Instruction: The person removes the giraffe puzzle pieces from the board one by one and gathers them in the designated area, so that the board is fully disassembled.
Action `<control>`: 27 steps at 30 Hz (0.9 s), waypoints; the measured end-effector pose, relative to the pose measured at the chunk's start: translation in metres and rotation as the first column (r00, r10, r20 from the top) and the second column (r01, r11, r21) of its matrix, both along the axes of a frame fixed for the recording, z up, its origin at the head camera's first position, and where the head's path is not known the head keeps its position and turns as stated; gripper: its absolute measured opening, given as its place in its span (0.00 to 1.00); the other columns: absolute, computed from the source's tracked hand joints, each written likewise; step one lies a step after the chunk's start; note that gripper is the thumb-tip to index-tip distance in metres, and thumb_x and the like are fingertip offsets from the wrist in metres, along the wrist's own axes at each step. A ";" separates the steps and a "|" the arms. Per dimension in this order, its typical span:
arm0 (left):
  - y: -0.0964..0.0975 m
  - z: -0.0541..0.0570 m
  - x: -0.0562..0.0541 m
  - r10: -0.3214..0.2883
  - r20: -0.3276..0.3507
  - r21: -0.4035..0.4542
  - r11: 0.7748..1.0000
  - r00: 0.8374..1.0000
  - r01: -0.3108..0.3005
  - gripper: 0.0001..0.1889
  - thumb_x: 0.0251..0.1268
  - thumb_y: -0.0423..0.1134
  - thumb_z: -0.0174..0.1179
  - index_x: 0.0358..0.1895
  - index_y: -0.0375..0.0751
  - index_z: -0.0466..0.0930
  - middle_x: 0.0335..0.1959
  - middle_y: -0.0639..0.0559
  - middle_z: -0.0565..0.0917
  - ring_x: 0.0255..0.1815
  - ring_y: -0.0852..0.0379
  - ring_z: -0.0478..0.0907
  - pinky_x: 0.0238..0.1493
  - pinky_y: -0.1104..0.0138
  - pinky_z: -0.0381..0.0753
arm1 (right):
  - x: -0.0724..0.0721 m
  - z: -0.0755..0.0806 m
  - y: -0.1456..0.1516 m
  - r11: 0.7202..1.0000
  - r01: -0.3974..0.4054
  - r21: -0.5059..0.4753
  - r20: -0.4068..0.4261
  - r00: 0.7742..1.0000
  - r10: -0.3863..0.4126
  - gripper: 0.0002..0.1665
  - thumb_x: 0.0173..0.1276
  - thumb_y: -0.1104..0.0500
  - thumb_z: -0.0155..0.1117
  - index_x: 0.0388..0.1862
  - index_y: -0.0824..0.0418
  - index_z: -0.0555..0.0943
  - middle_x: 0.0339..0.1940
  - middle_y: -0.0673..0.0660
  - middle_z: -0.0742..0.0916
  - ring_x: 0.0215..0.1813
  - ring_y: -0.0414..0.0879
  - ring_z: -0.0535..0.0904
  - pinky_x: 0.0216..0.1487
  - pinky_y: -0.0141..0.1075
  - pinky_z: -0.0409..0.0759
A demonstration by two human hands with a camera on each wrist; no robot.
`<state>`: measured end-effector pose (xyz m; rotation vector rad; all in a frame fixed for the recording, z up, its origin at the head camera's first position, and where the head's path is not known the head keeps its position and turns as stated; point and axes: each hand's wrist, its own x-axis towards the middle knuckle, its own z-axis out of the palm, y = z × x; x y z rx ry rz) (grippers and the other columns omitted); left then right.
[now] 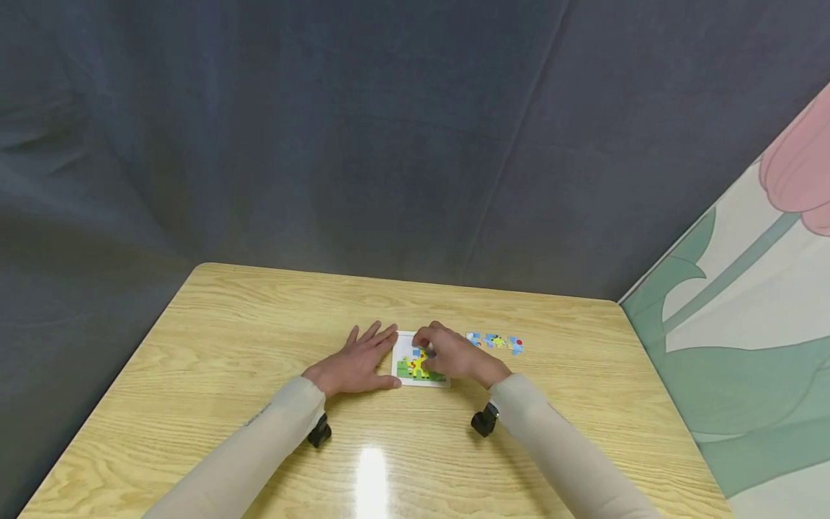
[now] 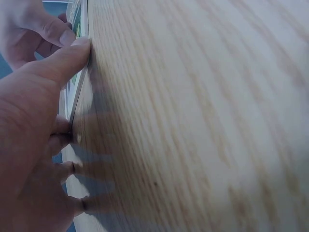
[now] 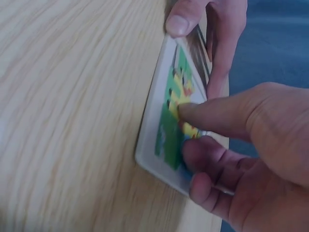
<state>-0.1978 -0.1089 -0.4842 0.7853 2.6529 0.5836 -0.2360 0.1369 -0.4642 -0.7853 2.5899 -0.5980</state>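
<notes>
A white-framed jigsaw puzzle (image 1: pixel 421 383) lies flat on the table, with green ground and a yellow giraffe-like figure in its lower part and bare white above. My left hand (image 1: pixel 359 364) rests palm down at its left side, fingers spread, thumb tip (image 3: pixel 177 25) on the frame's near corner. Over the puzzle, my right hand (image 1: pixel 454 353) bends its fingers and thumb about a small blue-and-yellow puzzle piece (image 1: pixel 418 352) at the figure's upper part. In the right wrist view the thumb touches the yellow figure; the curled fingers partly hide the piece.
Three loose puzzle pieces with blue on them, among them one with a yellow shape (image 1: pixel 497 342) and one with a red spot (image 1: pixel 516 344), lie right of the puzzle. The wooden table (image 1: pixel 259 310) ends at a dark curtain (image 1: pixel 363 144) behind.
</notes>
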 end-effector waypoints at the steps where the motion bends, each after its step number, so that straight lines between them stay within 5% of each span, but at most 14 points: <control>1: 0.000 0.000 0.000 -0.001 -0.002 -0.001 1.000 1.000 0.001 0.48 0.78 0.65 0.57 0.88 0.39 0.51 0.91 0.47 0.47 0.92 0.37 0.38 0.87 0.31 0.38 | 0.001 0.002 -0.001 1.000 0.003 0.006 0.008 1.000 -0.003 0.23 0.73 0.64 0.73 0.65 0.58 0.82 0.58 0.57 0.82 0.60 0.52 0.82 0.64 0.52 0.83; 12: -0.001 -0.001 0.000 0.000 -0.004 -0.005 1.000 1.000 0.000 0.48 0.78 0.66 0.57 0.87 0.39 0.52 0.91 0.47 0.47 0.92 0.38 0.37 0.87 0.32 0.39 | 0.004 0.013 -0.008 0.997 0.044 0.058 0.056 0.997 -0.047 0.18 0.74 0.65 0.71 0.60 0.62 0.80 0.49 0.56 0.80 0.48 0.48 0.73 0.57 0.46 0.78; 27: -0.001 -0.003 -0.002 0.001 0.000 -0.021 1.000 1.000 -0.001 0.49 0.77 0.67 0.57 0.88 0.41 0.52 0.91 0.48 0.47 0.92 0.38 0.37 0.87 0.32 0.39 | -0.005 0.006 -0.004 0.998 0.058 -0.029 0.098 0.994 -0.055 0.21 0.69 0.65 0.76 0.57 0.59 0.78 0.48 0.55 0.83 0.48 0.47 0.77 0.55 0.45 0.80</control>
